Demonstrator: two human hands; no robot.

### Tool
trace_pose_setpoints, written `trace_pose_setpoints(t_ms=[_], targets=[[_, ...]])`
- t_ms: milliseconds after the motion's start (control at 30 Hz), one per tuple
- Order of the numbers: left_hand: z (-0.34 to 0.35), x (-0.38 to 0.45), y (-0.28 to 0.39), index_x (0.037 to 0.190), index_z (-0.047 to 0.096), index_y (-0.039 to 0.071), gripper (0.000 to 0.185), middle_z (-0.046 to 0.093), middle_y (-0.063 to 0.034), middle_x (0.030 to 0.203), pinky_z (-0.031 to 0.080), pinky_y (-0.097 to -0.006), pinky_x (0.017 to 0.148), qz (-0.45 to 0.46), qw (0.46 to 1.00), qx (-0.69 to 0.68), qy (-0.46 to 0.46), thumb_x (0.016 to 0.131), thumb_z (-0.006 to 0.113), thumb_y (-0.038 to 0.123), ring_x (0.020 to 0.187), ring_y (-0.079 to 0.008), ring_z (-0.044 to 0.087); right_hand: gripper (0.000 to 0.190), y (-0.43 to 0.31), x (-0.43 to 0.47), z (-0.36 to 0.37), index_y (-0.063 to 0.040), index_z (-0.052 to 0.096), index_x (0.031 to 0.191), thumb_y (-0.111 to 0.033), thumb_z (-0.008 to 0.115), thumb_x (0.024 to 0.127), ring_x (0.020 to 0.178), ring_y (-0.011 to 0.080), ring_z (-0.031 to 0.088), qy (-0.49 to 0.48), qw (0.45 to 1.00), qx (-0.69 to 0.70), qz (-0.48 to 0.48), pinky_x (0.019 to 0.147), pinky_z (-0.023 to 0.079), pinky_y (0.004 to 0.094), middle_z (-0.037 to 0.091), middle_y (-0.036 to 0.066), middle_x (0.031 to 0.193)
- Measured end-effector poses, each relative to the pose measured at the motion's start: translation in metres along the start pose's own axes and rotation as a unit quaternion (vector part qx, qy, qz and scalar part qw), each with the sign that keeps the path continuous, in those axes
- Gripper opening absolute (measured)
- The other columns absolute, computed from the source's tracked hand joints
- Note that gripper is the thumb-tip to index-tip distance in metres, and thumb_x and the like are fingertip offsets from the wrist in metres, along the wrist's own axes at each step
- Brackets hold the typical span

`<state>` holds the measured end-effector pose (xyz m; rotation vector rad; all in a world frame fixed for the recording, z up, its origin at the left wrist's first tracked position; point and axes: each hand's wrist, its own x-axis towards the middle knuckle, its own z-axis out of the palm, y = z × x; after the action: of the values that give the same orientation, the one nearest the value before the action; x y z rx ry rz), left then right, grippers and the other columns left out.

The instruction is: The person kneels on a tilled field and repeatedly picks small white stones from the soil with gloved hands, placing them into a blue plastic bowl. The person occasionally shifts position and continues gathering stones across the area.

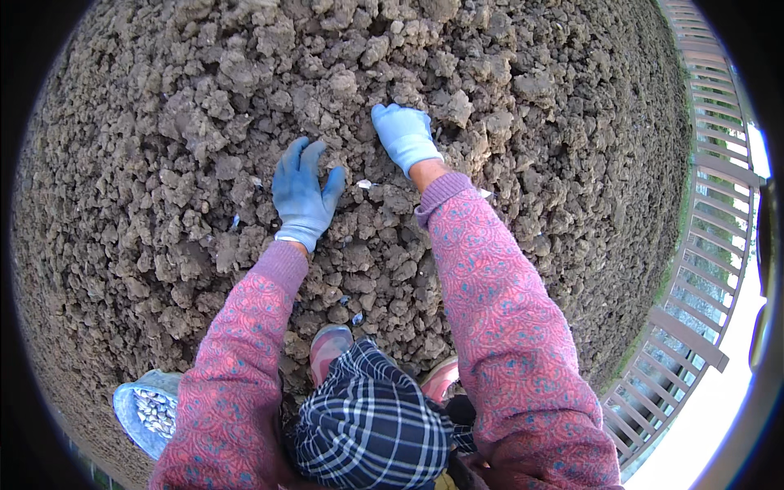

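My left hand (pixel 304 187), in a blue knitted work glove, rests on the clods of soil (pixel 233 245) with its fingers apart and nothing seen in it. Further up and to the right, my right hand (pixel 404 136), gloved alike, has its fingers curled down against the soil; whether it holds anything is hidden. A small whitish piece (pixel 364 184) lies on the soil between the hands. Another pale piece (pixel 485 193) is beside my right sleeve. Bluish-white bits (pixel 236 222) lie left of my left hand and near my shoes.
A bluish bucket (pixel 130 422) holding many small pale pieces stands at the lower left, partly behind my left sleeve. My pink shoes (pixel 331 349) stand on the lumpy soil below a checked cloth (pixel 373 416). A slatted railing (pixel 704 245) curves along the right side.
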<state>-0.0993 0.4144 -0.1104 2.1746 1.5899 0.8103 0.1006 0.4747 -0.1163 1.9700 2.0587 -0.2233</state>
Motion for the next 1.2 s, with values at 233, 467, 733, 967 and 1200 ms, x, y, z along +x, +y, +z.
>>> trace_pose_setpoints(t_ms=[233, 467, 733, 967, 1200], targets=[[-0.149, -0.014, -0.027, 0.145, 0.038, 0.01, 0.065, 0.031, -0.018, 0.153, 0.022, -0.045, 0.117, -0.031, 0.997, 0.01, -0.064, 0.09, 0.063, 0.034, 0.144, -0.0337, 0.024, 0.038, 0.025, -0.034, -0.047, -0.011, 0.056, 0.13, -0.011, 0.044, 0.094, 0.098, 0.0353, 0.066, -0.107, 0.987, 0.114, -0.027, 0.086, 0.053, 0.0436, 0.067, 0.017, 0.11], [-0.384, -0.26, -0.167, 0.134, 0.046, -0.004, 0.051, 0.056, -0.0184, 0.128, 0.045, -0.0354, 0.1, -0.433, 0.847, 0.207, 0.229, 0.097, 0.056, 0.03, 0.116, -0.0253, 0.055, 0.053, 0.089, -0.19, -0.009, -0.013, 0.051, 0.132, -0.028, 0.068, 0.083, 0.11, 0.0322, 0.055, 0.156, 0.985, 0.077, -0.006, 0.085, 0.046, 0.0424, 0.056, 0.013, 0.124], [-0.358, -0.366, -0.21, 0.148, 0.031, 0.004, 0.069, 0.045, -0.0237, 0.14, 0.04, -0.0398, 0.103, -0.549, 0.811, 0.182, 0.083, 0.094, 0.06, 0.036, 0.126, -0.0323, 0.048, 0.081, 0.061, -0.194, 0.032, -0.011, 0.034, 0.144, -0.018, 0.074, 0.074, 0.111, 0.0391, 0.049, 0.163, 0.963, 0.198, 0.083, 0.094, 0.044, 0.0476, 0.044, 0.018, 0.134], [-0.355, -0.391, -0.215, 0.141, 0.038, -0.005, 0.055, 0.05, -0.0198, 0.135, 0.043, -0.035, 0.099, -0.58, 0.797, -0.038, 0.161, 0.092, 0.058, 0.011, 0.117, -0.0285, 0.053, 0.08, 0.052, -0.193, 0.034, -0.011, 0.035, 0.143, -0.018, 0.074, 0.073, 0.112, 0.0397, 0.049, 0.187, 0.959, 0.191, 0.091, 0.098, 0.041, 0.0484, 0.044, 0.017, 0.135], [-0.393, -0.37, -0.18, 0.114, 0.061, 0.01, 0.027, 0.063, -0.0033, 0.097, 0.052, -0.0316, 0.076, -0.643, 0.697, -0.208, 0.239, 0.089, 0.065, 0.016, 0.087, -0.0167, 0.06, 0.08, 0.056, -0.196, 0.034, -0.014, 0.035, 0.145, -0.019, 0.074, 0.075, 0.118, 0.039, 0.048, 0.141, 0.962, 0.214, 0.095, 0.1, 0.041, 0.0468, 0.045, 0.016, 0.136]])
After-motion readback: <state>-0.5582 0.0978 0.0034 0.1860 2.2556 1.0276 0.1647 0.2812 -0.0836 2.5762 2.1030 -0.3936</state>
